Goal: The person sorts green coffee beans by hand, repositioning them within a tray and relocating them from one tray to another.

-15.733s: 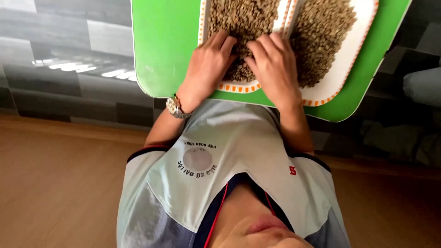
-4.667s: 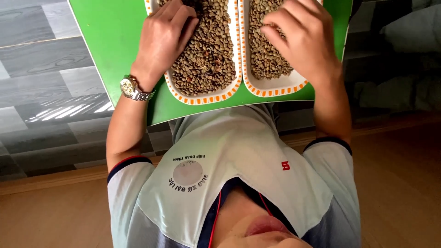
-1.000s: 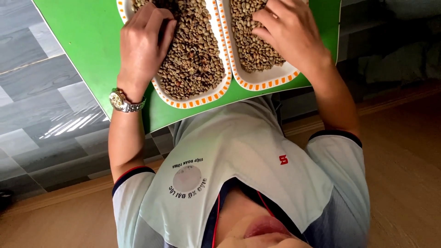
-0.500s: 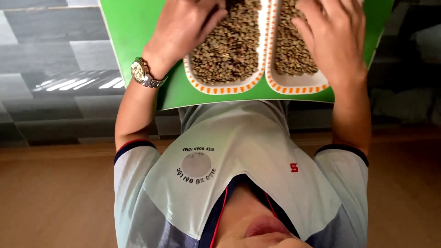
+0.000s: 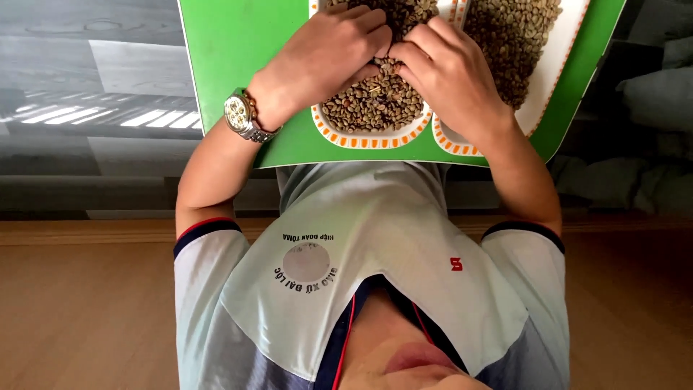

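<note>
Two white trays with orange-dashed rims lie side by side on a green tabletop. Both are heaped with pale green-brown beans. My left hand, with a metal wristwatch on its wrist, rests on the beans of the left tray, its fingers curled down into the pile. Whether it grips any beans is hidden. My right hand reaches across the gap between the trays. Its bent fingertips lie on the same pile of beans and touch my left knuckles. The right tray and its beans lie untouched.
The green tabletop's near edge sits against my chest, over my grey-white shirt. Grey patterned floor tiles lie to the left, a wooden surface runs below, and dark grey cloth lies at the right.
My right hand has left the right tray and come over onto the left tray, meeting my left hand. The view has shifted, so the right tray's beans now show uncovered.
</note>
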